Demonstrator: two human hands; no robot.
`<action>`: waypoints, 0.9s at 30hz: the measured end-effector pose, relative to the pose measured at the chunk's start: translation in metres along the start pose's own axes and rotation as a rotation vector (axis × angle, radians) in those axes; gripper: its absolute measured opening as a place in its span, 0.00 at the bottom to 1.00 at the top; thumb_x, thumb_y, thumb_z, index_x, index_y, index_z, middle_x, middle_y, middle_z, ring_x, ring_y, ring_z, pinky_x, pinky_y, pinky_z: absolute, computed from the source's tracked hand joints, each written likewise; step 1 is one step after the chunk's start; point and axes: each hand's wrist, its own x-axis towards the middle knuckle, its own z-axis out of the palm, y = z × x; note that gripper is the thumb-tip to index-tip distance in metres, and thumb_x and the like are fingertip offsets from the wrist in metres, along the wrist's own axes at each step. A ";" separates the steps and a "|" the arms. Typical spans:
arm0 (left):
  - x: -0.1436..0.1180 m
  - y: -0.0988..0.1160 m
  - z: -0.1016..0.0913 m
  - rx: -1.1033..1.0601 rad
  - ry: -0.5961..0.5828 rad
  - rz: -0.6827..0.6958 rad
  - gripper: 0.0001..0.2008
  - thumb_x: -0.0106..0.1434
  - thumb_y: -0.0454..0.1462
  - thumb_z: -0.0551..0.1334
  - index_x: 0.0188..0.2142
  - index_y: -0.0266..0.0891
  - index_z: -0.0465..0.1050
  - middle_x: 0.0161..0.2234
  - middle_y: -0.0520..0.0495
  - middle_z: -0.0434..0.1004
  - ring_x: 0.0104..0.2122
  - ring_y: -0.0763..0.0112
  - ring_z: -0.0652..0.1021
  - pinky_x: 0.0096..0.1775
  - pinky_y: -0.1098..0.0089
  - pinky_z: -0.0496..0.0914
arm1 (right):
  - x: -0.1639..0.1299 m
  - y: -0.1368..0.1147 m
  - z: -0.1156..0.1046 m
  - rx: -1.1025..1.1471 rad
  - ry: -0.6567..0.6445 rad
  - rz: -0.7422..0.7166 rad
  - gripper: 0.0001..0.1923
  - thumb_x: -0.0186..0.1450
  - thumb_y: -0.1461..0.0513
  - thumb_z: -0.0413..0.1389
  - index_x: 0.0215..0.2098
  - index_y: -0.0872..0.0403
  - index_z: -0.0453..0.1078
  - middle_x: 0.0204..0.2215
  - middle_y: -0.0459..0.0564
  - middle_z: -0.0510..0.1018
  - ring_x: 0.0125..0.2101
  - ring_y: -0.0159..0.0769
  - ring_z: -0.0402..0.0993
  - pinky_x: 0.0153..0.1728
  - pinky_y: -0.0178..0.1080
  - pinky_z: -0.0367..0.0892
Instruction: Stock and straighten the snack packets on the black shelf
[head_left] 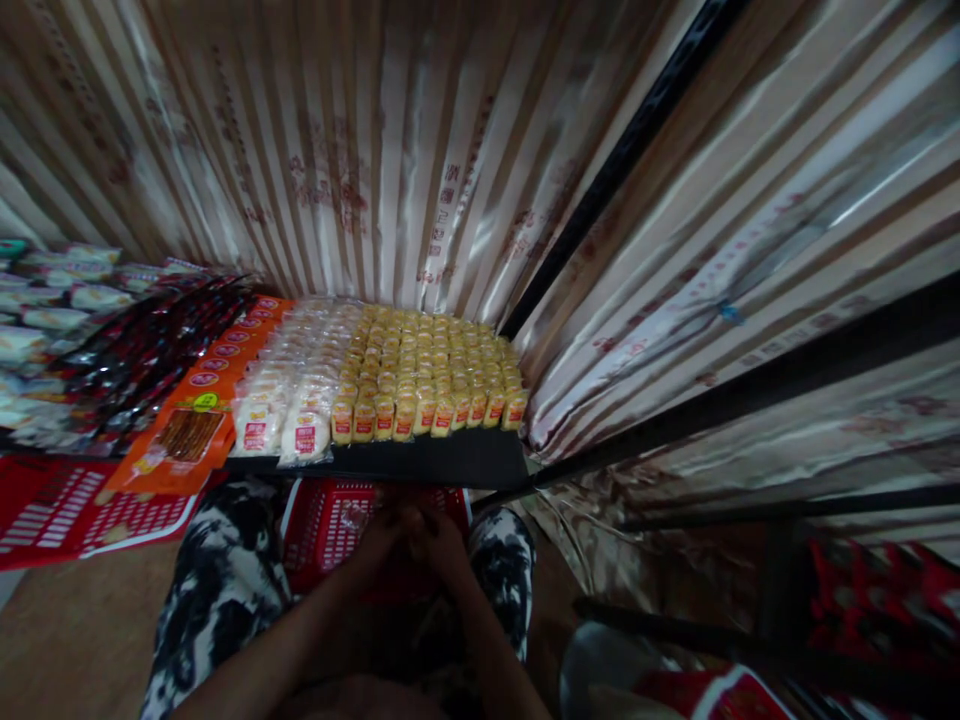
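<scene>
1. Your left hand [386, 530] and right hand [439, 540] meet low in the centre of the frame, over the red basket [322, 525] that sits between your knees. The light is poor there; I cannot tell whether the fingers are curled round anything or just resting together.
2. The basket lies just below the front edge of the dark shelf [420, 462]. Part of its mesh shows left of your hands; the rest is hidden by your wrists and forearms.
3. On the shelf above, the yellow packets [427, 375] stand in tight rows at centre frame. The white packets [281, 400] sit to their left, then the orange packets [195, 425], which overhang the front edge.
4. Judgement: your hands are working in the basket, probably picking out stock. Lift them clear into the light before you close on anything, so you can see what you have.
5. If you take an item up to the shelf, raise it straight and keep your knuckles off the front row of yellow packets; they stand upright and look easy to tip.
6. Keep your left elbow in. The overhanging orange packets at left centre could slide off if brushed.
7. Keep the basket steady between your knees while you reach.
</scene>
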 end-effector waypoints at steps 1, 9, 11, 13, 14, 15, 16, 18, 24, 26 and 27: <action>-0.002 0.002 0.000 0.004 -0.023 0.027 0.21 0.48 0.49 0.65 0.36 0.37 0.76 0.40 0.41 0.79 0.44 0.54 0.76 0.49 0.58 0.68 | -0.002 0.000 -0.004 0.017 0.017 -0.001 0.21 0.59 0.54 0.51 0.45 0.57 0.72 0.44 0.56 0.78 0.46 0.43 0.73 0.48 0.42 0.66; -0.007 0.047 0.023 0.227 0.025 0.344 0.10 0.56 0.38 0.59 0.37 0.37 0.71 0.35 0.46 0.77 0.36 0.67 0.76 0.41 0.67 0.70 | -0.010 -0.016 -0.038 0.080 0.303 -0.219 0.18 0.61 0.56 0.51 0.47 0.53 0.68 0.43 0.51 0.78 0.43 0.39 0.74 0.46 0.43 0.69; -0.002 0.066 0.033 0.314 0.095 0.435 0.09 0.55 0.35 0.59 0.37 0.38 0.71 0.34 0.48 0.75 0.34 0.71 0.75 0.40 0.69 0.70 | -0.010 -0.025 -0.047 -0.054 0.450 -0.321 0.19 0.63 0.55 0.50 0.49 0.55 0.67 0.44 0.55 0.76 0.45 0.40 0.72 0.48 0.44 0.67; 0.004 0.084 0.044 0.378 0.157 0.479 0.10 0.55 0.33 0.59 0.37 0.38 0.71 0.34 0.49 0.73 0.33 0.73 0.74 0.39 0.71 0.70 | -0.009 -0.032 -0.053 -0.204 0.600 -0.410 0.19 0.64 0.54 0.49 0.48 0.57 0.67 0.45 0.58 0.74 0.47 0.42 0.70 0.49 0.46 0.65; 0.008 0.092 0.050 0.390 0.169 0.495 0.10 0.55 0.33 0.59 0.38 0.38 0.71 0.34 0.50 0.73 0.33 0.73 0.74 0.39 0.72 0.70 | -0.008 -0.034 -0.056 -0.266 0.657 -0.435 0.20 0.64 0.54 0.49 0.48 0.58 0.67 0.45 0.58 0.74 0.48 0.43 0.68 0.50 0.47 0.64; 0.011 0.099 0.056 0.395 0.172 0.503 0.11 0.55 0.32 0.59 0.39 0.38 0.71 0.35 0.50 0.72 0.31 0.74 0.74 0.38 0.72 0.70 | -0.006 -0.035 -0.058 -0.316 0.701 -0.440 0.21 0.64 0.53 0.49 0.49 0.58 0.66 0.46 0.59 0.73 0.48 0.44 0.68 0.49 0.48 0.64; 0.015 0.104 0.062 0.399 0.172 0.512 0.11 0.56 0.32 0.59 0.40 0.38 0.71 0.35 0.50 0.72 0.30 0.75 0.73 0.37 0.73 0.70 | -0.004 -0.035 -0.060 -0.357 0.735 -0.428 0.22 0.64 0.53 0.49 0.50 0.58 0.65 0.46 0.59 0.73 0.48 0.45 0.67 0.48 0.48 0.64; 0.021 0.113 0.074 0.428 0.169 0.531 0.12 0.57 0.33 0.59 0.42 0.39 0.70 0.36 0.50 0.72 0.28 0.77 0.72 0.35 0.73 0.70 | 0.001 -0.035 -0.063 -0.398 0.765 -0.386 0.22 0.65 0.53 0.47 0.53 0.57 0.63 0.46 0.58 0.73 0.47 0.44 0.68 0.46 0.47 0.65; 0.038 0.126 0.102 0.554 0.166 0.518 0.13 0.57 0.33 0.59 0.43 0.39 0.71 0.37 0.50 0.72 0.28 0.76 0.72 0.38 0.72 0.69 | 0.026 -0.024 -0.080 -0.355 0.829 -0.314 0.22 0.64 0.56 0.46 0.53 0.57 0.62 0.42 0.57 0.74 0.42 0.41 0.70 0.44 0.44 0.66; 0.043 0.131 0.109 0.573 0.158 0.509 0.13 0.57 0.33 0.59 0.44 0.39 0.71 0.37 0.49 0.72 0.29 0.75 0.72 0.39 0.72 0.69 | 0.036 -0.016 -0.086 -0.350 0.841 -0.309 0.23 0.63 0.56 0.47 0.54 0.57 0.61 0.43 0.57 0.74 0.43 0.41 0.70 0.44 0.43 0.66; 0.045 0.133 0.112 0.578 0.156 0.508 0.13 0.57 0.33 0.59 0.43 0.38 0.71 0.38 0.48 0.73 0.30 0.74 0.73 0.39 0.72 0.69 | 0.040 -0.012 -0.089 -0.355 0.840 -0.311 0.24 0.63 0.56 0.48 0.55 0.57 0.61 0.43 0.57 0.74 0.44 0.42 0.70 0.44 0.43 0.66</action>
